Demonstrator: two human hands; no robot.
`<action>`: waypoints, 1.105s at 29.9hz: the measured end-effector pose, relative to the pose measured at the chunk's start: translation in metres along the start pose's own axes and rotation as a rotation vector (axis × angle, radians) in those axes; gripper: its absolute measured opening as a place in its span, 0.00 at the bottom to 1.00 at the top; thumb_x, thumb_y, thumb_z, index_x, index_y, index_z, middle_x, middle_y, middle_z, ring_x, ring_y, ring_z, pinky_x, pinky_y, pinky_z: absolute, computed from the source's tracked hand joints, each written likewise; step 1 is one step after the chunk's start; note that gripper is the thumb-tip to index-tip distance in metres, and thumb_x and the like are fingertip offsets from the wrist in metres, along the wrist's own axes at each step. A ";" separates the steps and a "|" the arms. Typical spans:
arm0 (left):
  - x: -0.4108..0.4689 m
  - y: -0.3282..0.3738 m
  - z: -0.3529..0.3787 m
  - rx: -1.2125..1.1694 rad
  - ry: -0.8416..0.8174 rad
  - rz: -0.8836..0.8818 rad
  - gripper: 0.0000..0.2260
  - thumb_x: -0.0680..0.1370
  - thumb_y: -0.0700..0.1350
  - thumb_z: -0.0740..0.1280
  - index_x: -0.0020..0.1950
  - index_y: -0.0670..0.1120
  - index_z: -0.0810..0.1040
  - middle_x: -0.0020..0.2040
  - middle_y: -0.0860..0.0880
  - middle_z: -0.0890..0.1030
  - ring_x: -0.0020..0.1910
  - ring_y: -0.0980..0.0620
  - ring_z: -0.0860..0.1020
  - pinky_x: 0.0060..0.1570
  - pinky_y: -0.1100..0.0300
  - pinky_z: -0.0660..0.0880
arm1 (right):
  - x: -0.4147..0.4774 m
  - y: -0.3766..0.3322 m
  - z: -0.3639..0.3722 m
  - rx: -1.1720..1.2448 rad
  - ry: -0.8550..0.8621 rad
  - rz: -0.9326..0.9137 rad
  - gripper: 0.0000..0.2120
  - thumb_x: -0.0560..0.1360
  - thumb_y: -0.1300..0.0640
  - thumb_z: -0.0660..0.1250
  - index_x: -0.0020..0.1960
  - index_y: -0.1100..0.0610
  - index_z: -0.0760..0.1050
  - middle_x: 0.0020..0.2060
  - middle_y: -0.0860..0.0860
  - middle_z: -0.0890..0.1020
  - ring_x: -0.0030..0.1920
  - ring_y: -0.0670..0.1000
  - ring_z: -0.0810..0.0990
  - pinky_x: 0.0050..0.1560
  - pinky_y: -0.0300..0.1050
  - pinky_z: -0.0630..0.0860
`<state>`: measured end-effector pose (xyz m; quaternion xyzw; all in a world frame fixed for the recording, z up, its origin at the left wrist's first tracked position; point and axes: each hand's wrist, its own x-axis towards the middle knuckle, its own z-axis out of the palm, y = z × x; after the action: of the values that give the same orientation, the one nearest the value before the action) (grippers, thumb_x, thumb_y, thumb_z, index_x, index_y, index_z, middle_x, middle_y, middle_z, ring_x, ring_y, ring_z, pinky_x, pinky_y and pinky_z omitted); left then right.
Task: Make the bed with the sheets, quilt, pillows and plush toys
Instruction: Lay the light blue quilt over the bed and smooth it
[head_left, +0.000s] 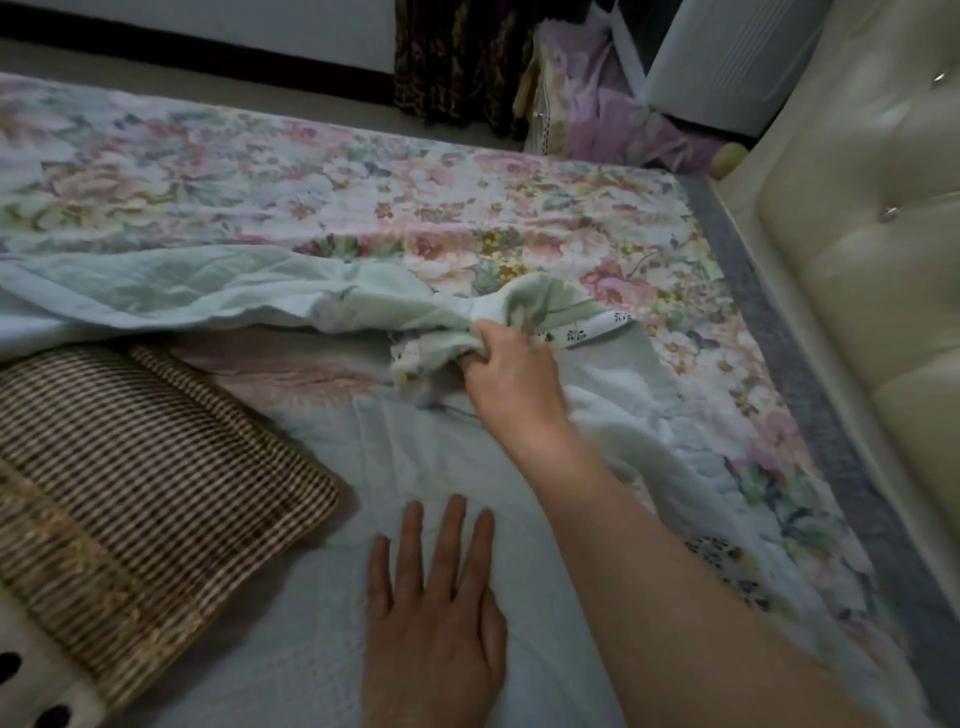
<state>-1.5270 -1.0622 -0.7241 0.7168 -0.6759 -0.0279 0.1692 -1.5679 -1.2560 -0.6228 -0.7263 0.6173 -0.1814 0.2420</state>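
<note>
While the pillow (156, 467) lies at the left on the sheet (322, 649), the left hand (436, 603) rests flat just beside it, fingers straight, holding nothing. The right hand (501, 364) clenches a bunched corner of the quilt (363, 197), which spreads beyond it, reaching the headboard (857, 260).

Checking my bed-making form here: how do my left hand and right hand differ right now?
The left hand lies flat, fingers straight, on the pale bedding; the right hand is curled, gripping a bunched edge of the floral quilt. The left hand sits close to the body; the right hand is stretched farther out. Both are bare and touch fabric.
</note>
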 end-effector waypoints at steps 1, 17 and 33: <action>0.000 -0.003 -0.002 -0.009 -0.019 -0.014 0.29 0.73 0.53 0.59 0.75 0.51 0.67 0.76 0.49 0.64 0.76 0.40 0.60 0.69 0.36 0.59 | -0.022 0.015 0.004 -0.073 0.044 -0.058 0.07 0.75 0.57 0.61 0.51 0.51 0.76 0.43 0.57 0.82 0.44 0.60 0.79 0.40 0.48 0.71; 0.100 -0.028 0.009 0.076 0.031 0.021 0.29 0.71 0.48 0.59 0.73 0.45 0.69 0.69 0.41 0.71 0.67 0.40 0.69 0.67 0.43 0.61 | -0.039 0.085 0.048 -0.028 0.392 -0.080 0.18 0.74 0.53 0.58 0.61 0.47 0.77 0.44 0.57 0.84 0.45 0.60 0.81 0.41 0.48 0.79; 0.112 -0.038 0.014 0.031 0.074 0.079 0.33 0.70 0.47 0.57 0.77 0.50 0.60 0.78 0.47 0.60 0.77 0.42 0.58 0.72 0.37 0.56 | 0.156 -0.009 -0.067 0.597 -0.075 -0.002 0.37 0.82 0.56 0.58 0.77 0.41 0.34 0.73 0.62 0.61 0.67 0.60 0.70 0.64 0.56 0.71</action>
<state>-1.4846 -1.1735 -0.7269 0.6927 -0.6972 0.0158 0.1839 -1.5711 -1.4174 -0.5688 -0.6297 0.5267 -0.3283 0.4672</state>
